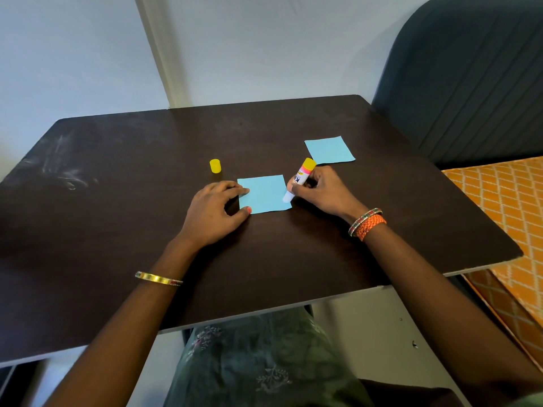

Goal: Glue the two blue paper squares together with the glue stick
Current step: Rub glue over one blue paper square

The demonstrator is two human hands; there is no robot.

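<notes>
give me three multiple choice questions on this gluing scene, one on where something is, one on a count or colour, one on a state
1. Where does the yellow cap stand?
A. on the table beyond the left hand
B. on the far blue square
C. on the glue stick

2. How many blue paper squares lie on the table?
A. one
B. two
C. three

3. What is the glue stick doing?
A. lying capped
B. touching the near square's right edge, tilted
C. standing alone

Answers: 1 A, the cap stands apart, past the left hand. 2 B, near square and far square. 3 B, the right hand grips it, tip down on the paper.
</notes>
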